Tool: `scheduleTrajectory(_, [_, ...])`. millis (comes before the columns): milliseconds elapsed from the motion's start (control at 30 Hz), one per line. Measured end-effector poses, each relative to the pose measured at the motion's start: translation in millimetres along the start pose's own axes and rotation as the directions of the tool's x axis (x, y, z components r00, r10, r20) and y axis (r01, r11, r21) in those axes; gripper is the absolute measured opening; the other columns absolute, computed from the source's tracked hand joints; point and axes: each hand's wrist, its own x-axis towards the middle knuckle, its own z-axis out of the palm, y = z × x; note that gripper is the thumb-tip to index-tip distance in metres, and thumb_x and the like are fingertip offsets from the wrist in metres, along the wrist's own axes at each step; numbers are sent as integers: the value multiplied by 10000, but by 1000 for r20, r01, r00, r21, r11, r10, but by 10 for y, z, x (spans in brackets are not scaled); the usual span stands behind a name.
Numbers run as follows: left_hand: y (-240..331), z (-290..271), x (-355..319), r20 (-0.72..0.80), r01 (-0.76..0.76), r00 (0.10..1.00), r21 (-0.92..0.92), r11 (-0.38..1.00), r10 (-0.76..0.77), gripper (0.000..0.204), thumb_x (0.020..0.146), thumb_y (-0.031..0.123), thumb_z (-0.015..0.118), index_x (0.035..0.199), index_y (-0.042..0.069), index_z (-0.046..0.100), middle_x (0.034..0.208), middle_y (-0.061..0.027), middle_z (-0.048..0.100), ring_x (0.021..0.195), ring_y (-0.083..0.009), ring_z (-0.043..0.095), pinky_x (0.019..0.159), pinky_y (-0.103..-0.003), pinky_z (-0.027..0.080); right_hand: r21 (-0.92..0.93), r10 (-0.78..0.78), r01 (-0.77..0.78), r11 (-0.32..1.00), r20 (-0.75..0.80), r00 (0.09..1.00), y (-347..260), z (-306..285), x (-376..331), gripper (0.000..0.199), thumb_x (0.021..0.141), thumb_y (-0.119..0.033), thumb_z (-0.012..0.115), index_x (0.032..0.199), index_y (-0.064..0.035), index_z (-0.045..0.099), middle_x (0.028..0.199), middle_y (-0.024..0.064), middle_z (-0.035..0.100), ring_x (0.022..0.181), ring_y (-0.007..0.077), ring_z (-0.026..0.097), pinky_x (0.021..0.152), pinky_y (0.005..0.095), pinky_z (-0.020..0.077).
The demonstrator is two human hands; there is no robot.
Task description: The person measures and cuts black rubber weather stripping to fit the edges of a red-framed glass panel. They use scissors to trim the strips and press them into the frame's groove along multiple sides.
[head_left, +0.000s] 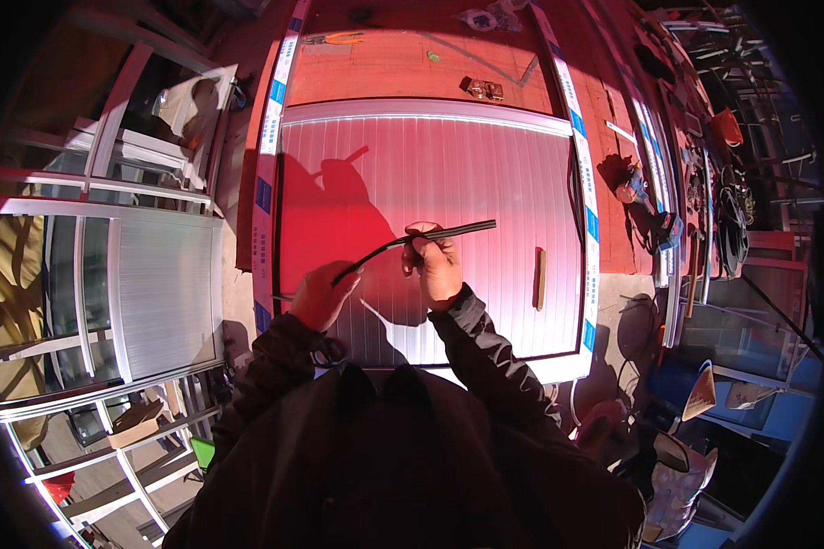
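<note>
Both my hands hold a thin black rubber strip (471, 227), raised over a ribbed, light-coloured panel (504, 183). My left hand (320, 297) is closed on the strip's lower left end. Pinched between thumb and fingers of my right hand (438, 267), the strip bends down toward the left, and its straight free end points right. The panel sits in a metal frame (577, 119) with printed protective film along its side rails. A short narrow wooden stick (539, 279) lies on the panel's right part. My shadow darkens the panel's left side.
Beyond the crossbar, the red work surface (403, 69) carries orange-handled pliers (334, 38) and small brown blocks (482, 89). A blue power tool (666, 231) lies to the right, near long metal profiles. Other framed panels (167, 293) stand on the left. Black cable coils (731, 224) lie far right.
</note>
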Motion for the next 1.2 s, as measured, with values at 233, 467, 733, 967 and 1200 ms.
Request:
scheduleTrajectory(233, [-490,-252,641,-247,-111,932,503,857,265,181,849,133,717,1018,67,712,921,-146,679,892,-346,662,776,-428,514,137,115,-90,986,-190,975,-184,-1153,785,215,903,-122,589,1094,-28,620,760,72,603,593,210,562,516,365,468])
scheduleTrajectory(467, [-732,-630,1296,-391,-136,796,628,766,462,172,792,86,736,962,108,731,914,-90,695,915,-320,647,802,-451,478,118,117,-94,989,-209,971,-130,-1555,1248,185,898,-127,586,1061,-54,634,801,65,633,668,200,569,592,347,455])
scheduleTrajectory(733, [-970,-824,1726,-385,-121,804,640,759,453,306,786,115,739,1090,115,704,1090,-98,667,1080,-328,597,946,-458,444,29,112,-108,994,-293,950,-213,-1624,1401,191,972,-143,525,1082,-21,622,905,105,668,801,222,625,689,359,496])
scheduleTrajectory(967, [-1327,-1147,1938,-626,184,724,579,794,289,666,806,303,706,1398,106,473,1461,-172,436,1363,-394,382,1128,-498,299,-587,-198,-2,810,-278,940,207,-1016,1245,129,956,-84,617,1035,10,659,851,64,672,673,143,609,624,268,499])
scheduleTrajectory(1200, [-1320,-1242,2219,-623,202,758,502,841,190,709,829,355,662,1425,64,414,1429,-174,474,1351,-355,407,1135,-488,291,-832,-269,554,-28,540,798,739,481,1982,181,807,-140,729,988,-141,744,1006,49,671,1020,264,572,879,384,412])
